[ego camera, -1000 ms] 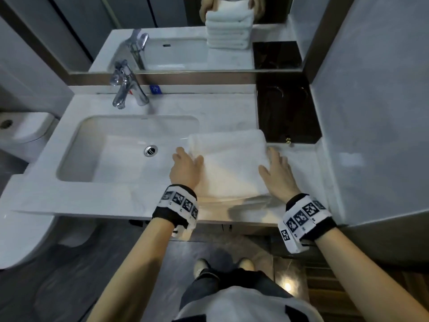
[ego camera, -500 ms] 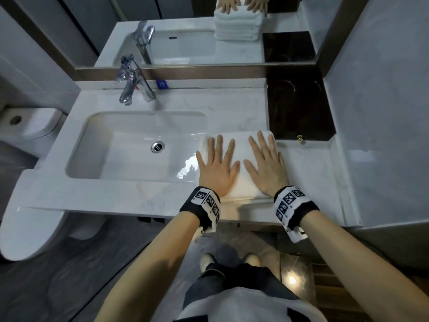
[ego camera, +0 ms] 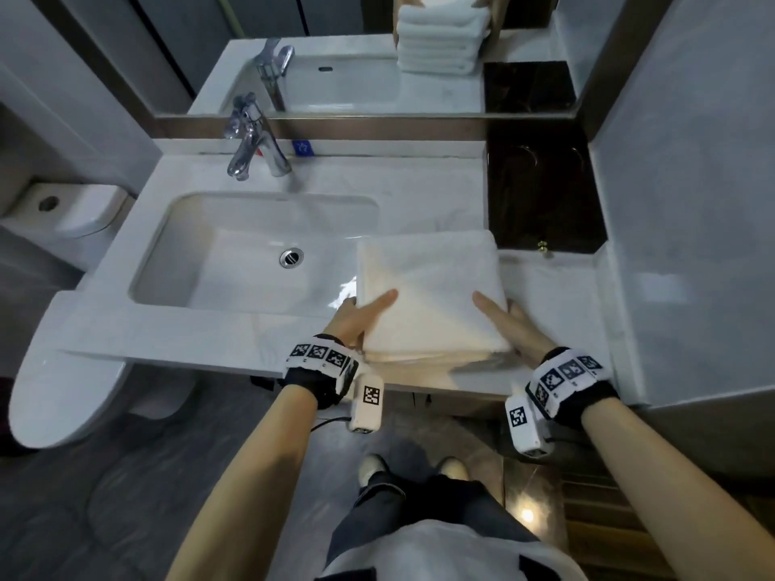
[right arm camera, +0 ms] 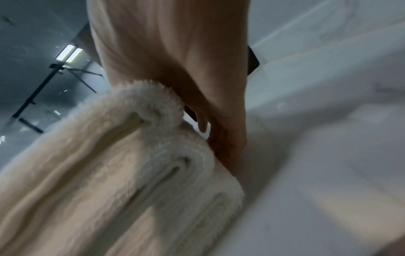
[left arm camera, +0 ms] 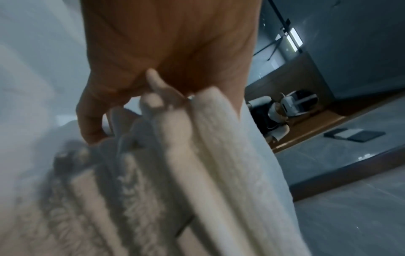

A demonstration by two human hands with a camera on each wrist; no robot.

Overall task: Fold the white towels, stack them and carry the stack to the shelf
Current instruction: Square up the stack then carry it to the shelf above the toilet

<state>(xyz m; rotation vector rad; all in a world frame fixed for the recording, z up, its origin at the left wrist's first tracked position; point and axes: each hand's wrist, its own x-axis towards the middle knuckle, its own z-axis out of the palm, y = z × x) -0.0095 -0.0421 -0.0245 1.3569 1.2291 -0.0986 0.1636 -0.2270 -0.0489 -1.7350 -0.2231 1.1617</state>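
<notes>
A stack of folded white towels [ego camera: 427,287] lies on the marble counter [ego camera: 553,312], just right of the sink. My left hand [ego camera: 356,314] grips its near left side, thumb on top and fingers curled down at the edge. My right hand [ego camera: 518,325] grips the near right side the same way. In the left wrist view my left hand's fingers [left arm camera: 92,124] curl against the layered stack [left arm camera: 219,164]. The right wrist view has my right hand's fingers [right arm camera: 225,143] tucked low beside the stack [right arm camera: 131,164], at the counter.
The sink basin [ego camera: 235,262] and chrome faucet [ego camera: 251,140] lie to the left, with a toilet [ego camera: 63,371] beyond the counter's left end. Behind the stack sits a dark recessed niche [ego camera: 541,195]. A grey wall [ego camera: 692,203] bounds the right side; the mirror [ego camera: 335,18] hangs above.
Half a second ago both hands lay flat on top of the stack. They have slid out to its left and right sides and now grip it, thumbs on top.
</notes>
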